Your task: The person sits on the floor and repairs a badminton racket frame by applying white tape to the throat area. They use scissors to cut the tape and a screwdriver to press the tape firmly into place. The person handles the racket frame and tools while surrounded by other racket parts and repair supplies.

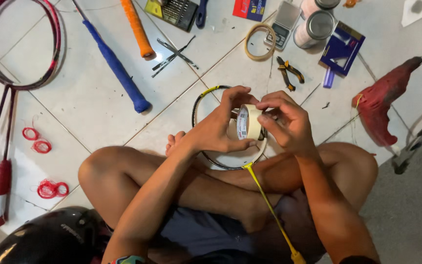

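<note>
My left hand (219, 127) grips a roll of cream masking tape (248, 122) upright, fingers curled over its top and thumb under it. My right hand (284, 120) pinches at the roll's right edge with thumb and forefinger. Under both hands lies a black and yellow badminton racket head (202, 100) on the white tiles, its yellow shaft (267, 203) running back across my crossed legs.
Loose racket handles, blue (118, 68) and orange (137, 29), lie at the top left beside a red racket frame (6, 80). Another tape ring (260, 41), yellow pliers (289, 72), tins (318, 27), a red cloth (382, 100) and red string coils (50, 188) surround me.
</note>
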